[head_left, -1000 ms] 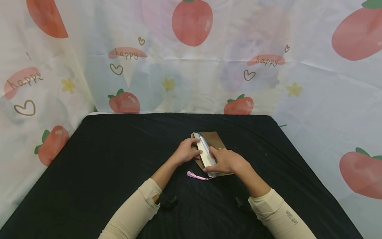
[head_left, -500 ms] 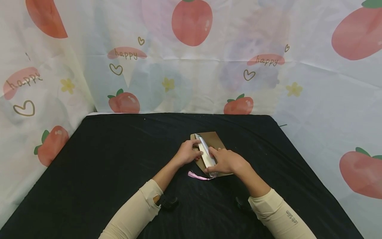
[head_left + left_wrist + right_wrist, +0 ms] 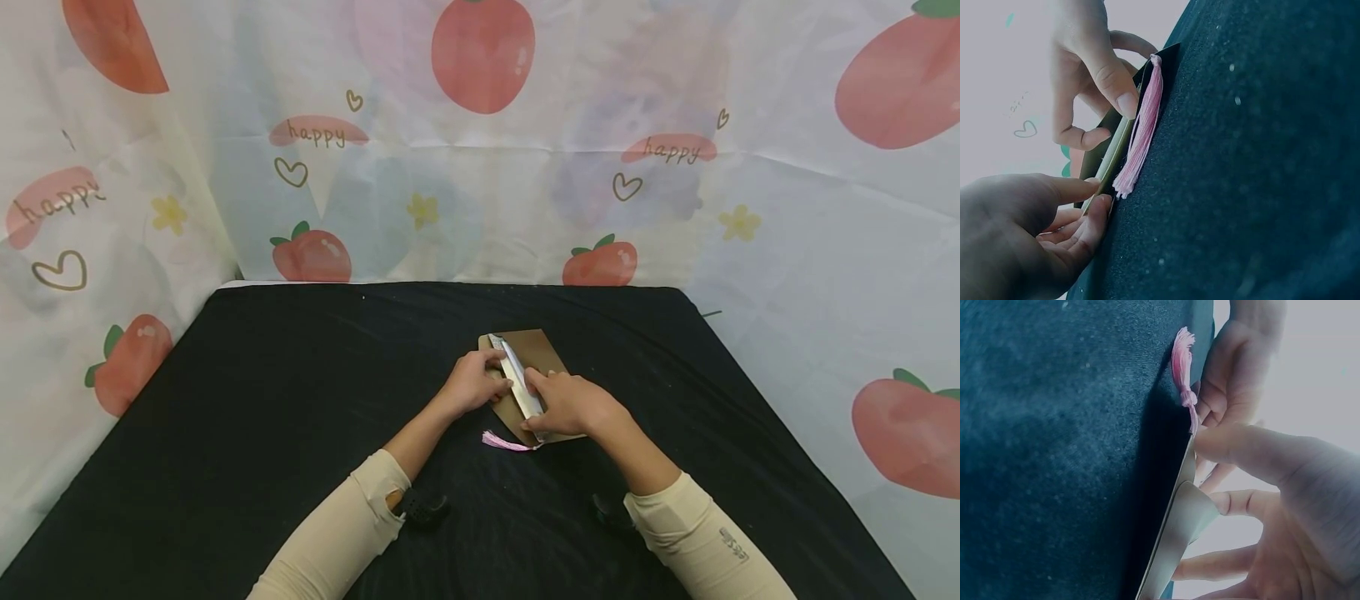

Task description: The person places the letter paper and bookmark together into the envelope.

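A thin brown paper booklet [image 3: 536,350] lies on the black cloth. Across it runs a narrow pale strip [image 3: 522,398] like a bookmark, with a pink tassel [image 3: 506,442] trailing from its near end. My left hand [image 3: 472,379] pinches the booklet's left edge between thumb and fingers. Over the strip's near end, my right hand [image 3: 576,402] has its thumb at the edge beside the tassel cord and its index finger on the strip's right side. A curved pale sheet [image 3: 1179,519] rises under those fingers in the right wrist view. The strip's underside is hidden.
Black cloth [image 3: 315,392] covers the table, bounded by a printed curtain [image 3: 480,200] behind and at both sides. Small dark objects [image 3: 425,508] sit beneath the left forearm. Cream sleeves [image 3: 330,533] cover both forearms.
The pale strip looks narrower now, tipped more on edge. Its tassel has shifted slightly right toward the booklet. My right thumb has moved a little right; the left hand has barely moved.
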Tool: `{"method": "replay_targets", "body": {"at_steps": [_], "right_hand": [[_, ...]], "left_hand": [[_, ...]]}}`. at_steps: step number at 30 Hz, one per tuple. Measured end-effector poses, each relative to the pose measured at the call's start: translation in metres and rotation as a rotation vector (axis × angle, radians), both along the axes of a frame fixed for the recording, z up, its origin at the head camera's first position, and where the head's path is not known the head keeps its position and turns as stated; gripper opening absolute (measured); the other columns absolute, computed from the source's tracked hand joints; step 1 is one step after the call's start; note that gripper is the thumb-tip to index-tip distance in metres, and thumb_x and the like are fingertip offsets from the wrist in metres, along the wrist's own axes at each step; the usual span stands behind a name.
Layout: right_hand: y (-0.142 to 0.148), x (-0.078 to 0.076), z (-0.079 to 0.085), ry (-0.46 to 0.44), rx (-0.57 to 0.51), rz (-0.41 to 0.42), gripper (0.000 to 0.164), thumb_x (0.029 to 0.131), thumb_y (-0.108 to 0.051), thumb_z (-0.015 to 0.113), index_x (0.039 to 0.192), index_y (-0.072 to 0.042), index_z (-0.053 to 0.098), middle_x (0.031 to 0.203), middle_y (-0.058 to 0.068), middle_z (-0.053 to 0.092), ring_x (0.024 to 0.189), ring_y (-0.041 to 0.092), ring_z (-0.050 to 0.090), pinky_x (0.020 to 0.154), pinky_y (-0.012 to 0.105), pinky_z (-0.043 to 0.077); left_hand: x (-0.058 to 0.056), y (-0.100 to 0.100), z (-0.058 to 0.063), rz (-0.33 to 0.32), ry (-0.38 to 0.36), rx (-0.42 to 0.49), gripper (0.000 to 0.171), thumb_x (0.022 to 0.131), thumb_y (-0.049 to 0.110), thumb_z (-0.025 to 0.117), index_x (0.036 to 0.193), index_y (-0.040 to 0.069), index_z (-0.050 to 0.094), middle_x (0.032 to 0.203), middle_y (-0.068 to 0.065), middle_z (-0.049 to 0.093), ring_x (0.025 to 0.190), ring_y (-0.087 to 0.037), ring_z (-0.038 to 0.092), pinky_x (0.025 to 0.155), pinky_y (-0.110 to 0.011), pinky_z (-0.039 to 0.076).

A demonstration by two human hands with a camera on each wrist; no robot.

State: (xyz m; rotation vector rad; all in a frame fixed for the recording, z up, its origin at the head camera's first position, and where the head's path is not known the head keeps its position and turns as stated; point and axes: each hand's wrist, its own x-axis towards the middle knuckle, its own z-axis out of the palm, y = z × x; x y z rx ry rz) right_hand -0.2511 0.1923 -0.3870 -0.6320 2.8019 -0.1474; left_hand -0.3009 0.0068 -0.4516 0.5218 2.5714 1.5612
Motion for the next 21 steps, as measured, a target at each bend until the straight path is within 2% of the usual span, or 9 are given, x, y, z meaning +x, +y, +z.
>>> {"method": "replay_targets", "body": {"at_steps": [3,6,10,17,21], "right_hand": [[0.0006,-0.0001,-0.0001,0.005,-0.004,0.014,0.048,0.086,-0.038,0.083,0.109,-0.012,0.050,0.085,0.006,0.052,0.074,0.023,0.054,0.063,0.038,0.045],[0.0012,-0.0002,-0.0001,0.007,-0.005,0.023,0.047,0.086,-0.037,0.084,0.108,-0.012,0.050,0.086,0.006,0.052,0.075,0.023,0.054,0.064,0.038,0.045],[0.0004,-0.0008,0.0001,0.011,0.005,0.029,0.046,0.087,-0.035,0.083,0.109,-0.012,0.050,0.087,0.006,0.053,0.077,0.023,0.053,0.065,0.040,0.046],[-0.0003,-0.0002,0.0002,0.016,0.006,0.028,0.044,0.088,-0.032,0.083,0.108,-0.012,0.050,0.086,0.006,0.053,0.077,0.023,0.053,0.064,0.040,0.046],[-0.0005,0.0000,0.0002,0.007,0.001,0.021,0.043,0.088,-0.030,0.083,0.109,-0.012,0.050,0.086,0.006,0.053,0.077,0.023,0.053,0.064,0.040,0.046]], "left_hand": [[-0.0003,0.0003,-0.0002,0.009,0.058,-0.069,0.049,0.091,0.006,0.079,0.137,-0.001,0.064,0.123,-0.018,0.065,0.075,-0.017,0.068,0.071,-0.028,0.055],[-0.0001,0.0003,0.0004,0.009,0.115,-0.130,0.047,0.092,0.011,0.079,0.136,0.000,0.066,0.127,-0.019,0.060,0.095,-0.023,0.063,0.086,-0.034,0.051],[0.0001,-0.0004,0.0014,-0.030,0.141,-0.146,0.043,0.096,0.012,0.073,0.136,-0.001,0.065,0.135,-0.018,0.062,0.117,-0.027,0.060,0.099,-0.041,0.048],[0.0001,-0.0005,0.0015,-0.063,0.143,-0.168,0.042,0.095,0.009,0.068,0.135,-0.001,0.066,0.135,-0.014,0.065,0.118,-0.024,0.061,0.100,-0.040,0.049],[0.0001,0.0001,0.0018,-0.080,0.159,-0.198,0.043,0.094,0.008,0.066,0.135,-0.002,0.066,0.137,-0.014,0.064,0.124,-0.025,0.060,0.102,-0.040,0.048]]}}
